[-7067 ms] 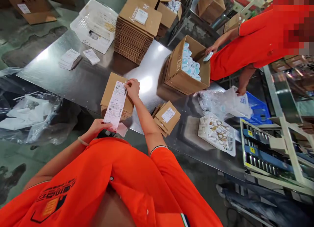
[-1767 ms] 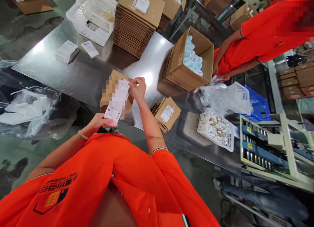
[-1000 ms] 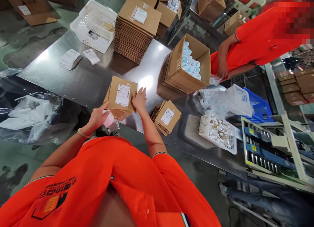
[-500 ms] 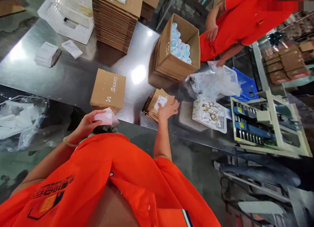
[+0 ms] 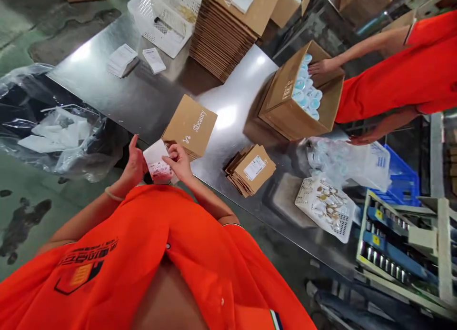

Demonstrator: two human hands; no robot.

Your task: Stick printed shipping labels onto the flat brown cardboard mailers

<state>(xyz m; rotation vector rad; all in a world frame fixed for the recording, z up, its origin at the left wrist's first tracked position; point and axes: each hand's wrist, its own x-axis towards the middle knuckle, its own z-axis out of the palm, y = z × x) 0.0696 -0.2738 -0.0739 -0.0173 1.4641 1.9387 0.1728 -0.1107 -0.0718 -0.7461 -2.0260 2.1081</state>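
Observation:
A small wad of white labels [image 5: 156, 159] with printed barcodes is held in front of my waist. My left hand [image 5: 134, 164] grips its left side, one finger pointing up and the others partly hidden behind the paper. From the other side, my right hand [image 5: 178, 162] pinches the wad's upper right edge between thumb and fingers. Just beyond my hands stands a stack of flat brown cartons [image 5: 194, 125] with white lettering. To the right lies a smaller, uneven pile of folded cartons [image 5: 250, 170], its top one bearing a white shipping label [image 5: 254, 167].
A bin lined with clear plastic [image 5: 64, 135] holds paper scraps at left. Along the steel table [image 5: 143, 101] are paper stacks [image 5: 122, 61], a white basket [image 5: 167, 30], tall flat cartons [image 5: 228, 39], a box of round-lidded items [image 5: 282, 106] with a co-worker's hand [image 5: 323, 67] inside, and a small basket [image 5: 342, 230].
My right hand has left the labelled carton pile and come to the labels in my left hand. The view has turned. The co-worker's hand has reached into the box.

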